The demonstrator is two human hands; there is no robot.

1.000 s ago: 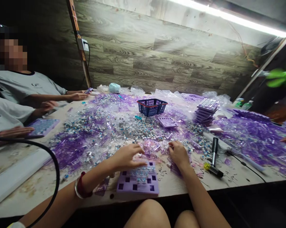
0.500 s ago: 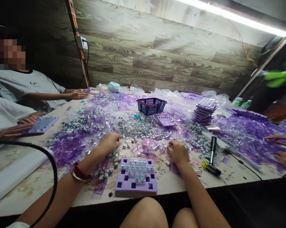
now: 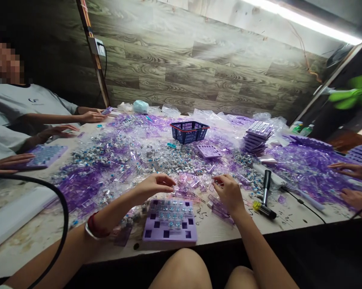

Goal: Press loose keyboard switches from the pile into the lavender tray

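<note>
My left hand (image 3: 154,186) hovers above the top edge of a purple grid tray (image 3: 170,228) at the table's near edge, its fingertips pinched together on a small part I cannot make out. The tray's upper rows hold several clear and blue switch pieces; the lower rows show empty square holes. My right hand (image 3: 229,192) rests to the tray's right among clear purple plastic strips (image 3: 189,185), fingers curled on something small. A wide heap of loose switch parts (image 3: 144,154) spreads behind both hands.
A black tool with a yellow end (image 3: 263,200) lies right of my right hand. A blue basket (image 3: 188,131), a loose purple tray (image 3: 208,151) and a stack of trays (image 3: 257,136) stand farther back. Other people's hands work at the left (image 3: 14,161) and right (image 3: 352,170).
My left hand came back from the heap on the left to above the tray's top edge. My right hand stayed in place. The view shifted slightly left.
</note>
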